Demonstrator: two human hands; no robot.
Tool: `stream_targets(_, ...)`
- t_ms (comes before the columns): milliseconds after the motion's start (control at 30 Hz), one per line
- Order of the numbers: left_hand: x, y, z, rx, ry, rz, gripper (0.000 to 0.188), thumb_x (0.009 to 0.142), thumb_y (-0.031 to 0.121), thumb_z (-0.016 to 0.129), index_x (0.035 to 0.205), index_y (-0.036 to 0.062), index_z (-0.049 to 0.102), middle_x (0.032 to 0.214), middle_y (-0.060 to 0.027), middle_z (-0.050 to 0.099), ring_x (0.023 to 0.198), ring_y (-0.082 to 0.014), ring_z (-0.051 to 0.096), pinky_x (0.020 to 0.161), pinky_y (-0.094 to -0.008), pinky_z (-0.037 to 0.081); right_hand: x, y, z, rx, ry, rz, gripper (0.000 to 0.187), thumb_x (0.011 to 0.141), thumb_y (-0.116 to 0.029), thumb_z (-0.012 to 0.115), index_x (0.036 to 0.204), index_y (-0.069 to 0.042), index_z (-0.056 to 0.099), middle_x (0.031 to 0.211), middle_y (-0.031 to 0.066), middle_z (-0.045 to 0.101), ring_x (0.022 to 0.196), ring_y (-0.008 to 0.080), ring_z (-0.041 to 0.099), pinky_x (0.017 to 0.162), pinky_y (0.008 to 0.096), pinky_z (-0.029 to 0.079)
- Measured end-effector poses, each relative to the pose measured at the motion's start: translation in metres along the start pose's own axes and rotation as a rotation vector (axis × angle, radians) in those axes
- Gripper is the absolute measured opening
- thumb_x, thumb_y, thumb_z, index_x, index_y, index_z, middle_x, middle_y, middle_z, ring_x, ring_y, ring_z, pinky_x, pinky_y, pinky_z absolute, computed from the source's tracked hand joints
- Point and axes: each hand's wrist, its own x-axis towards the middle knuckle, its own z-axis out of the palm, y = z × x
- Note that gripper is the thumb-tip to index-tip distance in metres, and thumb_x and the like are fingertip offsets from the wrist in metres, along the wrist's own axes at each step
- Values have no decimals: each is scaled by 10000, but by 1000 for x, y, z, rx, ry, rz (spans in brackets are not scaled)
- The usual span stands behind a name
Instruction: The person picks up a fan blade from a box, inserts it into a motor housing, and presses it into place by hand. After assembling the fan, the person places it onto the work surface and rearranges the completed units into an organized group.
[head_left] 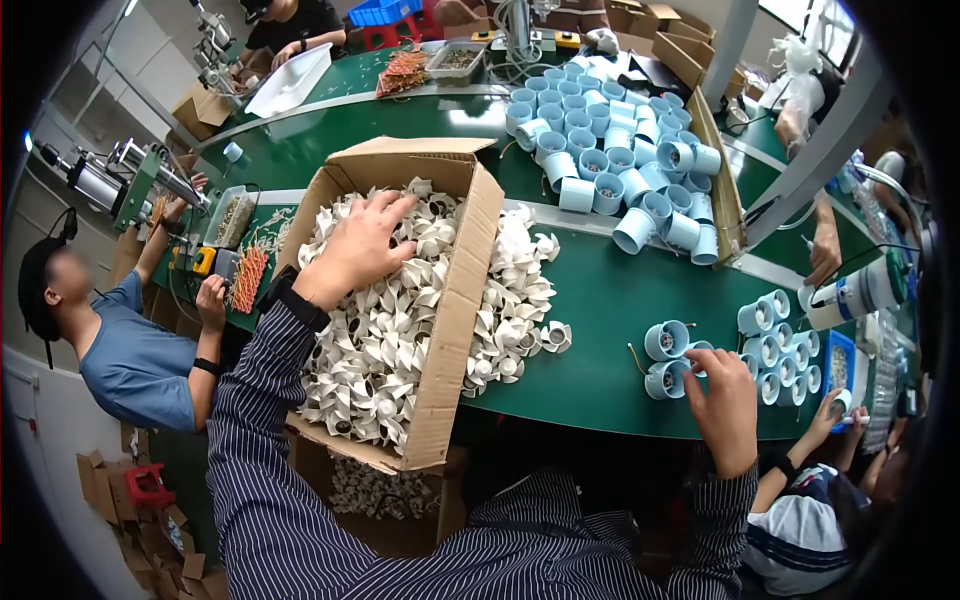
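White bladed plastic pieces (380, 330) fill a brown cardboard box (453, 350) under the left hand (355, 248), fingers spread, best kept gentle; the right hand (725, 395), fingers bent, reaches cylindrical pale-blue plastic cups (661, 343), any pinch unclear.

Assembly workshop, green workbench (600, 330), bench-mounted machine (95, 172), cardboard box (456, 330) of white parts (385, 375), co-worker (140, 350)

The person's left hand (360, 245) is palm down, its fingers spread and slightly bent. The right hand (725, 412) has its fingers curved loosely inward. Both sleeved forearms (262, 370) reach forward, well apart.
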Motion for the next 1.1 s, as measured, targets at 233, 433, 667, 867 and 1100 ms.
stream_targets(233,19,-6,-7,-153,-150,49,740,913,353,768,1572,98,550,1507,-212,569,1359,-429,574,1171,-499,470,-19,-11,5,272,66,-42,128,903,-8,775,1030,-17,763,904,127,721,810,312,677,715,416,538)
stream_targets(433,9,0,-19,-281,-45,66,495,870,209,794,1350,137,696,1274,-147,638,1183,-368,665,1046,-444,539,-60,-11,-5,394,77,-56,125,863,18,799,979,-12,763,817,107,694,729,282,648,673,403,516)
stream_targets(667,12,20,-11,-253,-6,-109,499,879,189,747,1368,91,719,1334,-177,701,1216,-377,685,1051,-429,550,-56,9,0,471,29,-177,112,887,-28,809,989,-32,762,820,96,701,757,290,663,700,406,529)
stream_targets(867,6,3,-6,-258,292,-47,292,915,126,781,1183,34,713,1053,-125,754,802,-238,681,741,-360,549,-71,18,15,647,46,-150,128,886,-8,819,1008,-23,786,819,105,719,720,260,667,653,385,524)
stream_targets(1100,-12,-4,-22,-292,600,-167,195,977,108,774,1160,66,722,875,-11,679,711,-53,537,624,-268,437,-72,23,16,741,-40,-221,142,884,-4,818,1023,-25,799,806,95,728,710,244,674,639,368,521)
